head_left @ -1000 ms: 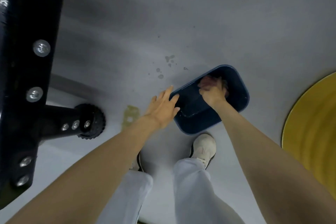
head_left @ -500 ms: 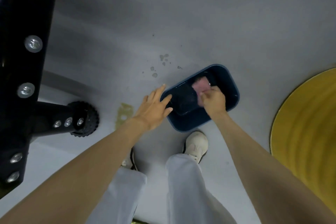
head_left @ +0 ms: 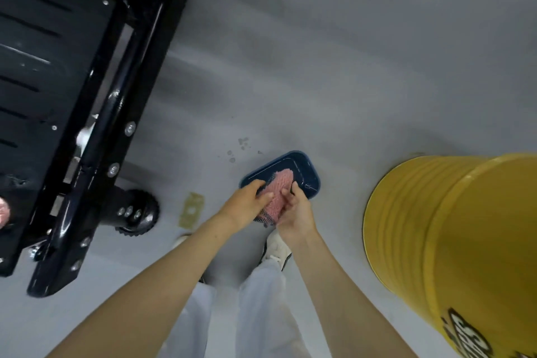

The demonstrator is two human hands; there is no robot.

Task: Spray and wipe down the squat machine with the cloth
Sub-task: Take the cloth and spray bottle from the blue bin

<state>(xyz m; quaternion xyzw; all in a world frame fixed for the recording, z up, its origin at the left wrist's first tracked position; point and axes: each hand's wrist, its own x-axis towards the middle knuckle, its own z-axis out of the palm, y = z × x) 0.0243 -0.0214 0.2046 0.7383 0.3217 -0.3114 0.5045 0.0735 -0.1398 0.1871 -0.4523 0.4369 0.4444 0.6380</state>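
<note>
Grips pink cloth above blue basin, fingers of left hand and right hand curled round it. Best wrung over the blue basin, drips inside.

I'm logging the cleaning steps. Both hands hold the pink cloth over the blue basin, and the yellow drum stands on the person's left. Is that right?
One detail is off: the head view shows the yellow drum on the person's right, not left. The left hand and right hand do hold the pink cloth over the blue basin.
</note>
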